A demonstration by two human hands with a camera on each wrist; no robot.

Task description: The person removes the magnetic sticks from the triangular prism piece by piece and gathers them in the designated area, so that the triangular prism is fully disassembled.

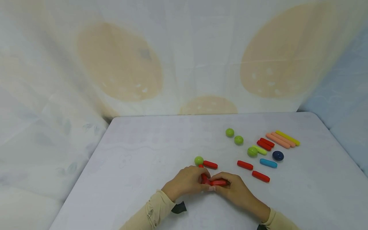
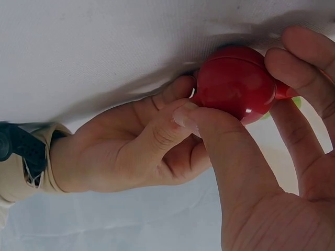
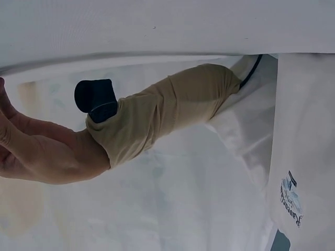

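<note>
Both hands meet at the near middle of the white table [image 1: 143, 153]. My left hand [image 1: 198, 181] pinches a glossy red ball [image 1: 204, 180] between thumb and fingers; up close the red ball [image 2: 235, 83] fills the gap between the two hands. My right hand [image 1: 222, 185] grips a short red stick [image 1: 219, 182] whose end meets the ball. In the left wrist view the right hand [image 2: 157, 141] also touches the ball with its thumb tip. The right wrist view shows only the left hand [image 3: 31, 157] and its beige sleeve [image 3: 162, 110].
A green ball [image 1: 199, 160] joined to a red stick [image 1: 210, 164] lies just beyond the hands. To the right lie more green balls [image 1: 238, 140], red sticks [image 1: 245, 165], a blue stick [image 1: 268, 163], a dark blue ball [image 1: 278, 155] and salmon and yellow sticks [image 1: 283, 139].
</note>
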